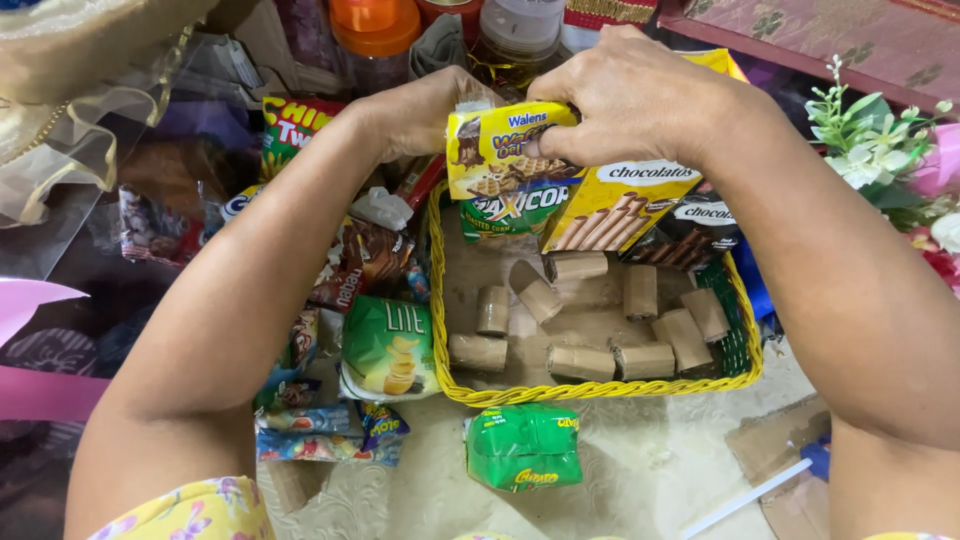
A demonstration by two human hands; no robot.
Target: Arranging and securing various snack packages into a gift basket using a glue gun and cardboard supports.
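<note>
I am looking down from the head camera at two bare forearms reaching away from me; both are showing uncovered from the upper arm to the wrist. The left hand and the right hand are wearing no rings, no bracelet and no watch that I can make out; no gloves are covering them; the fingernails are too small for me to judge. A short sleeve is showing at the lower left corner; it is pale yellow cloth printed with small pink and purple flowers; a thin sliver of the same yellow is peeking in at the bottom right edge.
</note>
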